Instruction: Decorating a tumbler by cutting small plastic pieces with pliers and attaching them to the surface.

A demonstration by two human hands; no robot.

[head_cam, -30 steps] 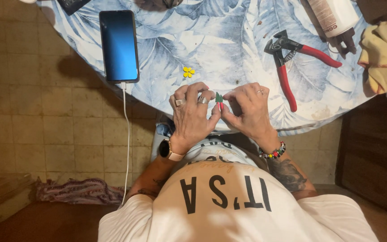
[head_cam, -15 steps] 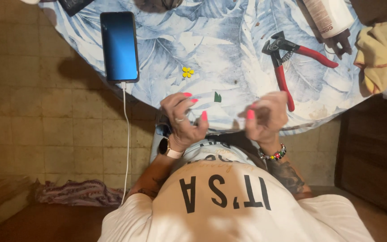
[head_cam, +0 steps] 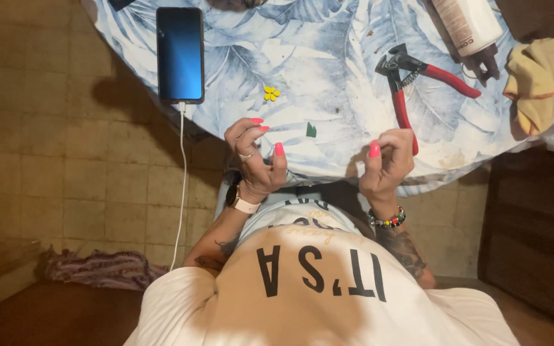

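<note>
Both hands lifted off small green piece (head_cam: pixel 311 130), left hand (head_cam: pixel 254 160), right hand (head_cam: pixel 386 160), each grip loosely curled, empty; white bottle (head_cam: pixel 466 22) top right

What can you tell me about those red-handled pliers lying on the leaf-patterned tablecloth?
The red-handled pliers look like metal nippers with a dark head and two long handles in red coating. They lie flat on the blue and white leaf-print tablecloth, handles spread apart, with what looks like a small spring between them near the head. One handle points toward the white tube, the other toward the table edge. The right hand is raised near that handle's tip; contact cannot be judged.
</note>
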